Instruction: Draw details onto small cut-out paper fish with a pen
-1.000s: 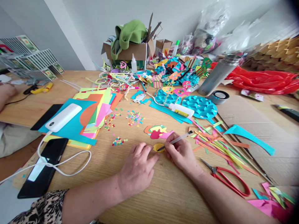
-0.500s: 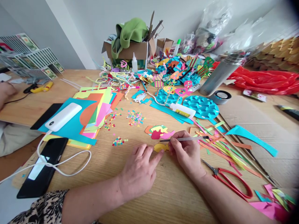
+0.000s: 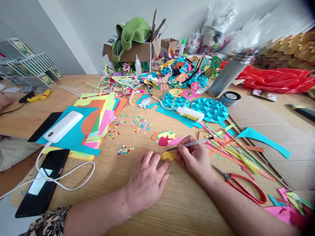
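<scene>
My left hand (image 3: 147,178) lies palm down on the wooden table with its fingers stretched out. Its index fingertip rests on a small yellow paper fish cutout (image 3: 168,156). My right hand (image 3: 194,157) pinches a slim pen-like tool (image 3: 197,142) with a grey shaft and dark ends; its exact kind is unclear. The tool's thin tip points left, just above the yellow cutout. The right-hand fingers sit close to the cutout's right end. Right behind it lie stacked paper cutouts (image 3: 163,141) in red, pink, yellow and orange.
Confetti piles (image 3: 141,124) and coloured dots (image 3: 125,150) lie left. Red-handled scissors (image 3: 248,188) and paper strips (image 3: 236,147) are right. A glue bottle (image 3: 190,114), blue discs (image 3: 209,109) and a steel flask (image 3: 230,75) stand behind. Coloured sheets, a power bank (image 3: 64,126) and a phone (image 3: 43,182) lie left.
The tool in my right hand has tilted, its rear end rising. The view has shifted slightly. My left hand keeps its fingertip on the yellow cutout.
</scene>
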The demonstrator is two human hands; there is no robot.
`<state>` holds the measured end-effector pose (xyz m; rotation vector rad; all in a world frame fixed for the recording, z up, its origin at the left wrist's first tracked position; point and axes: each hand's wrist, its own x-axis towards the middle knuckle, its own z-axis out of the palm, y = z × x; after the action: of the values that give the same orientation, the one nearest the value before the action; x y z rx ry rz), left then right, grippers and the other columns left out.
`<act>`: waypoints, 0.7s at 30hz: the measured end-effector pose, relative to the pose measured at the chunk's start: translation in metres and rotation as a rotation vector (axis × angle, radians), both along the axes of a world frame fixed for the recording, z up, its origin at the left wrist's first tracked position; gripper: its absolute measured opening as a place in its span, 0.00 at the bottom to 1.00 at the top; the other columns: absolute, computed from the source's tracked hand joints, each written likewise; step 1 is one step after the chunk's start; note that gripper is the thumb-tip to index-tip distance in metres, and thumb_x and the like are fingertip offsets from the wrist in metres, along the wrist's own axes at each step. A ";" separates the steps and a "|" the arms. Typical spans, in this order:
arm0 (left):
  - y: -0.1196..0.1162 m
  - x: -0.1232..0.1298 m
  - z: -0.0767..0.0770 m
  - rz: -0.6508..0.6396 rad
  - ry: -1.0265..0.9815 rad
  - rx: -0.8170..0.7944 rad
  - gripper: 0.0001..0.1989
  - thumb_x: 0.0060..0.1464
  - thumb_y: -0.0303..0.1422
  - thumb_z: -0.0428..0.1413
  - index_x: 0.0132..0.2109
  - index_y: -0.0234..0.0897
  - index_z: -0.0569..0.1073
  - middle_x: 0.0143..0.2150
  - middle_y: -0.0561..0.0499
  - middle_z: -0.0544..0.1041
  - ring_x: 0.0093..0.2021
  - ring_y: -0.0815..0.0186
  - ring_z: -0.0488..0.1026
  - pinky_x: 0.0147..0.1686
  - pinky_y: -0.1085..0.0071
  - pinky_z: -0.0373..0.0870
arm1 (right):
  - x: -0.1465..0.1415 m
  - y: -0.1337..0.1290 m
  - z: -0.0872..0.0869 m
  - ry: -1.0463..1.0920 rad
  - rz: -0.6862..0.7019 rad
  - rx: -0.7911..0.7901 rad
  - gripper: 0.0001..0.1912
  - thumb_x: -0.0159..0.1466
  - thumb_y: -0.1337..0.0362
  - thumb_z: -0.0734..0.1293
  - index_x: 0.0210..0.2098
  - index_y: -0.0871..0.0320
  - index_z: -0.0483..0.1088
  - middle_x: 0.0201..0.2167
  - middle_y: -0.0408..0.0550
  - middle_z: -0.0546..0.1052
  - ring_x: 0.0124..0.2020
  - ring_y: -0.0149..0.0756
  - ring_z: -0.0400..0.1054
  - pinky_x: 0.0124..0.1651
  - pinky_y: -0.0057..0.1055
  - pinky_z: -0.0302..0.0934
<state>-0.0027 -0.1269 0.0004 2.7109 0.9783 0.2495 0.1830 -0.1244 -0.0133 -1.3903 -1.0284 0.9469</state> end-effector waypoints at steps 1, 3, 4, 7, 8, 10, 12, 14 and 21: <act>0.000 0.000 0.000 0.004 -0.005 0.006 0.18 0.65 0.35 0.49 0.60 0.40 0.67 0.56 0.43 0.67 0.55 0.52 0.60 0.54 0.50 0.64 | 0.000 0.000 0.001 0.002 -0.002 0.011 0.11 0.59 0.59 0.69 0.26 0.55 0.63 0.14 0.37 0.67 0.11 0.27 0.59 0.13 0.24 0.51; -0.001 -0.001 0.000 0.008 -0.009 0.019 0.18 0.65 0.35 0.49 0.60 0.40 0.67 0.57 0.43 0.66 0.56 0.51 0.60 0.55 0.50 0.64 | -0.001 -0.001 0.001 -0.003 0.001 0.034 0.11 0.59 0.59 0.68 0.26 0.54 0.63 0.14 0.37 0.67 0.12 0.27 0.59 0.13 0.24 0.51; -0.001 -0.001 0.000 0.010 -0.006 0.022 0.18 0.65 0.35 0.49 0.60 0.40 0.67 0.57 0.43 0.66 0.56 0.51 0.60 0.55 0.50 0.63 | -0.001 -0.001 0.001 -0.008 0.004 0.045 0.11 0.60 0.59 0.68 0.26 0.55 0.63 0.15 0.37 0.67 0.12 0.27 0.59 0.13 0.24 0.51; -0.003 0.000 0.001 0.006 0.002 0.021 0.19 0.64 0.35 0.49 0.60 0.38 0.67 0.55 0.44 0.68 0.56 0.51 0.61 0.55 0.51 0.64 | 0.000 -0.003 -0.001 -0.022 0.005 0.071 0.11 0.60 0.59 0.68 0.26 0.55 0.63 0.15 0.38 0.68 0.13 0.28 0.60 0.14 0.25 0.52; -0.003 0.000 0.001 0.004 0.004 0.021 0.18 0.64 0.34 0.49 0.60 0.38 0.67 0.55 0.44 0.69 0.56 0.52 0.61 0.55 0.51 0.64 | 0.000 -0.003 -0.002 -0.021 -0.004 0.080 0.11 0.60 0.58 0.68 0.26 0.54 0.63 0.15 0.38 0.68 0.13 0.28 0.60 0.14 0.25 0.53; -0.003 0.000 0.002 0.002 0.002 0.022 0.18 0.64 0.33 0.49 0.59 0.37 0.67 0.55 0.44 0.69 0.56 0.52 0.61 0.55 0.52 0.64 | 0.000 -0.004 -0.002 -0.017 -0.026 0.092 0.11 0.61 0.57 0.68 0.27 0.54 0.64 0.15 0.39 0.68 0.14 0.30 0.61 0.16 0.26 0.56; -0.002 0.000 0.002 0.000 0.002 0.019 0.18 0.64 0.32 0.48 0.59 0.37 0.68 0.56 0.44 0.69 0.56 0.53 0.61 0.55 0.52 0.63 | 0.000 -0.004 -0.002 -0.014 -0.030 0.099 0.11 0.61 0.57 0.68 0.27 0.54 0.64 0.15 0.39 0.68 0.15 0.31 0.63 0.17 0.28 0.58; -0.002 -0.001 0.002 -0.005 0.001 0.012 0.18 0.63 0.31 0.48 0.59 0.38 0.68 0.57 0.45 0.69 0.56 0.53 0.61 0.56 0.53 0.63 | 0.000 -0.004 0.000 -0.019 0.004 0.098 0.11 0.61 0.58 0.68 0.27 0.54 0.64 0.17 0.40 0.69 0.15 0.32 0.64 0.18 0.28 0.59; -0.004 -0.003 0.003 -0.010 0.020 0.064 0.21 0.59 0.27 0.51 0.59 0.38 0.68 0.58 0.42 0.67 0.58 0.51 0.60 0.55 0.52 0.63 | -0.001 -0.002 0.004 0.020 0.030 0.059 0.11 0.58 0.58 0.69 0.26 0.54 0.64 0.16 0.39 0.69 0.14 0.32 0.64 0.17 0.28 0.58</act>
<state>-0.0055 -0.1306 0.0031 2.7806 0.9790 0.2565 0.1821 -0.1259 -0.0090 -1.3173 -1.0568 0.9434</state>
